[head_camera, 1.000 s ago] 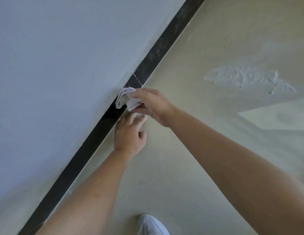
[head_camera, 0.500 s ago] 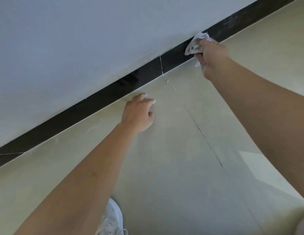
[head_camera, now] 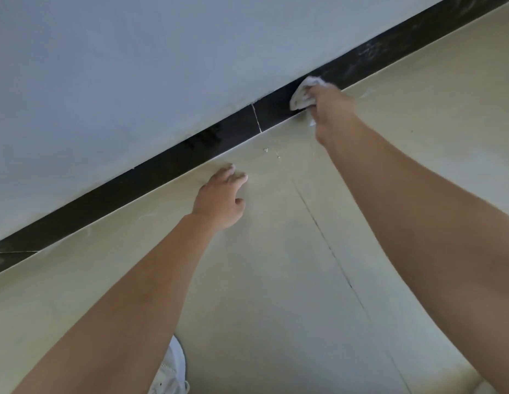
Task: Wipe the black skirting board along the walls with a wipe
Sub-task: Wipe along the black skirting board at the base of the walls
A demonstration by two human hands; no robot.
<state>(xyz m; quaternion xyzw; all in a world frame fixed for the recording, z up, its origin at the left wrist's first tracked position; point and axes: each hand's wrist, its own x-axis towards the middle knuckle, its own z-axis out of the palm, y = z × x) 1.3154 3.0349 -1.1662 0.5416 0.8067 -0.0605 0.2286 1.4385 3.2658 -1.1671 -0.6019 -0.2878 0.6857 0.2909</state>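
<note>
The black skirting board (head_camera: 168, 169) runs diagonally from the lower left to the upper right, between the pale wall and the beige floor. A thin vertical joint (head_camera: 256, 119) splits it near the middle. My right hand (head_camera: 330, 109) grips a crumpled white wipe (head_camera: 303, 93) and presses it against the board just right of that joint. The board right of the wipe looks dusty and streaked. My left hand (head_camera: 222, 199) rests on the floor close to the board, fingertips down, holding nothing.
The pale grey wall (head_camera: 134, 66) fills the upper left. The beige tiled floor (head_camera: 276, 280) has a dark grout line (head_camera: 327, 245) running toward me and small white crumbs (head_camera: 271, 153) near the joint. A white shoe (head_camera: 173, 368) shows at the bottom edge.
My right hand has slid the wipe along the board, from left of the joint to its right side. The view has swung, and my left hand has stayed on the floor.
</note>
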